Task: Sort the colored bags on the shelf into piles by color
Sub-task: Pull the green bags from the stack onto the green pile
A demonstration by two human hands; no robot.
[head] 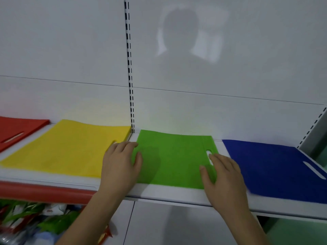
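Four colored bags on shelf

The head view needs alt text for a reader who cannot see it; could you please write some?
Both hands, left and right, press flat on a green bag on a white shelf, between yellow and blue bags; a red bag lies far left.

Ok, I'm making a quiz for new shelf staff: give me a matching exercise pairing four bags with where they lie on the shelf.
Things:
1. red bag
2. yellow bag
3. green bag
4. blue bag

Places:
A. far right
B. under both hands
C. far left, cut off by the frame
D. just left of the upright slotted rail

Pairs: 1-C, 2-D, 3-B, 4-A
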